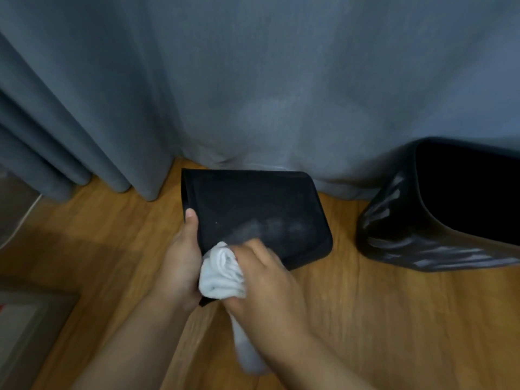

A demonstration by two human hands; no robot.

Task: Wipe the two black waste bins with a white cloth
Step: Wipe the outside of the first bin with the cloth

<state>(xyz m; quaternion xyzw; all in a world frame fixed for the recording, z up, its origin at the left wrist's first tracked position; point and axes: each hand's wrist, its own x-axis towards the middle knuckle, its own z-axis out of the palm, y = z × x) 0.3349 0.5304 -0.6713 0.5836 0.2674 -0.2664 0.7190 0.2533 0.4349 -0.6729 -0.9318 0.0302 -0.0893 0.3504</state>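
Note:
A black waste bin [253, 209] is tipped so that its flat, dusty underside faces me in the middle of the view. My left hand [180, 260] grips its left edge, thumb on the dark face. My right hand [267, 285] holds a bunched white cloth [222, 274] against the bin's lower left corner; a tail of the cloth hangs below my wrist. A grey smear of dust runs across the face just above the cloth. A second black waste bin [416, 229], glossy and ribbed, stands on the floor at the right with its dark opening showing.
A grey curtain [253, 80] hangs close behind both bins and reaches the wooden floor [380, 319]. A grey mat or low piece of furniture [25, 322] lies at the lower left.

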